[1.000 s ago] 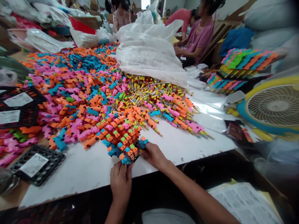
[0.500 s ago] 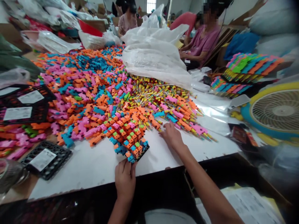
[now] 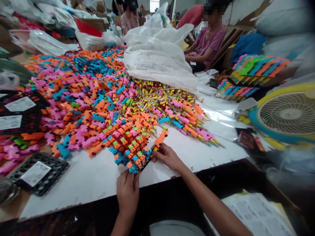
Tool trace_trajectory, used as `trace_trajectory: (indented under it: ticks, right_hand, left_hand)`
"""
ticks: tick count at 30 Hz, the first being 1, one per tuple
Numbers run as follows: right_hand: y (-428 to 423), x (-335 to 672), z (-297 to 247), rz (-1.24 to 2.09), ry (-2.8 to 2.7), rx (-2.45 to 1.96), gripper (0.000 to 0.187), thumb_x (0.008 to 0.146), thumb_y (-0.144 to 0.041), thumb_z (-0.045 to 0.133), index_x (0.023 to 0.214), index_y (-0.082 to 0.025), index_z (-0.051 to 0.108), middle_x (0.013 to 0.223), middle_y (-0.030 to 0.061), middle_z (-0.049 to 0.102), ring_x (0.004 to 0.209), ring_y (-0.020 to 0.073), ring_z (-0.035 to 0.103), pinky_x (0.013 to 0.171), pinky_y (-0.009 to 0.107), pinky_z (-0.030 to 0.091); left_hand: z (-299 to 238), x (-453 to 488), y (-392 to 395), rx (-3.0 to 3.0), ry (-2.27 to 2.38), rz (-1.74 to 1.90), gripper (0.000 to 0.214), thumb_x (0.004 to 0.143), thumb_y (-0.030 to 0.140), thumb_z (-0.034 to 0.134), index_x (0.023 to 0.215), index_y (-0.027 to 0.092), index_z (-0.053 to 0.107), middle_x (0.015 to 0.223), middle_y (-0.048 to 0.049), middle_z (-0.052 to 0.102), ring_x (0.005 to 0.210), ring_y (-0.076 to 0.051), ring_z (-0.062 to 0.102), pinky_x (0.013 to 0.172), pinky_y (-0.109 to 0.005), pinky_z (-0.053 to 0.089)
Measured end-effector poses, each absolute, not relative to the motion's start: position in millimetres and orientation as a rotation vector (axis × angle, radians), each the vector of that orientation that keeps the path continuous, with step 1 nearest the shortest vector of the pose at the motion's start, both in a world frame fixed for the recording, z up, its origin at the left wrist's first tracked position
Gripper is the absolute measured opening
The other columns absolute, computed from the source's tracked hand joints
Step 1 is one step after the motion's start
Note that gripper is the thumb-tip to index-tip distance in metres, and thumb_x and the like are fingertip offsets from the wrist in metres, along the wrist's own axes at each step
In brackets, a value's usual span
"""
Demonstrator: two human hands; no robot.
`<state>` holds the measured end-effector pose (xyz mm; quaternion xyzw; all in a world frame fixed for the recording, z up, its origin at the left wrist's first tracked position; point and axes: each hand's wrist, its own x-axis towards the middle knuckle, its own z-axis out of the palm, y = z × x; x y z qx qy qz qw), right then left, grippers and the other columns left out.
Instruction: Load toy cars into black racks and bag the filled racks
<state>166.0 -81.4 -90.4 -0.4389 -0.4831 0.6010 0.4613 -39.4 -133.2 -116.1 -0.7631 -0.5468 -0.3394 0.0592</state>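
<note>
A black tray packed with upright orange, pink, blue and green toy pieces sits on the white table in front of me. My left hand grips the tray's near corner with curled fingers. My right hand is at the tray's right edge and pinches an orange toy piece that sticks up beside the last row. Behind the tray spreads a large heap of loose coloured toy pieces and a pile of thin yellow-tipped tubes.
Empty black trays with white labels lie at the left. A big white plastic bag lies beyond the heap. Filled trays are stacked at the right by a yellow-blue fan. Other people sit at the far side.
My right hand reached out to the loose pieces at the right, picked up an orange piece and came back to the tray's right edge. My left hand stayed on the tray corner.
</note>
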Motion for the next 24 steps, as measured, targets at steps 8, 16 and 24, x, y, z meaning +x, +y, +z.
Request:
trace_trajectory:
  ticks: [8, 16, 24]
  right_hand:
    - [-72, 163, -99, 1.052, -1.778, -1.072, 0.009, 0.089, -0.026, 0.054, 0.086, -0.018, 0.059, 0.075, -0.0010, 0.056, 0.067, 0.0119, 0.052, 0.065, 0.023, 0.044]
    - [-53, 181, -86, 1.224, -2.009, -0.968, 0.010, 0.085, -0.020, 0.058, 0.093, -0.019, 0.065, 0.080, -0.0005, 0.064, 0.069, 0.0126, 0.060, 0.065, 0.021, 0.049]
    - [14, 235, -64, -0.050, -1.716, -2.158, 0.042, 0.088, -0.003, 0.032, 0.122, -0.014, 0.055, 0.123, 0.0171, 0.053, 0.104, 0.0249, 0.056, 0.083, 0.034, 0.045]
  left_hand:
    - [-118, -39, -133, -2.309, -1.666, -1.000, 0.013, 0.085, 0.025, 0.058, 0.089, 0.014, 0.065, 0.083, -0.0083, 0.061, 0.077, -0.020, 0.054, 0.065, -0.029, 0.043]
    - [-118, -42, -131, -2.323, -1.611, -1.019, 0.014, 0.087, 0.026, 0.056, 0.082, 0.015, 0.063, 0.076, -0.0056, 0.057, 0.073, -0.019, 0.052, 0.065, -0.030, 0.044]
    - [-119, -41, -133, -2.291, -1.648, -0.993, 0.015, 0.087, 0.028, 0.057, 0.086, 0.015, 0.064, 0.082, -0.0078, 0.060, 0.076, -0.020, 0.054, 0.064, -0.030, 0.043]
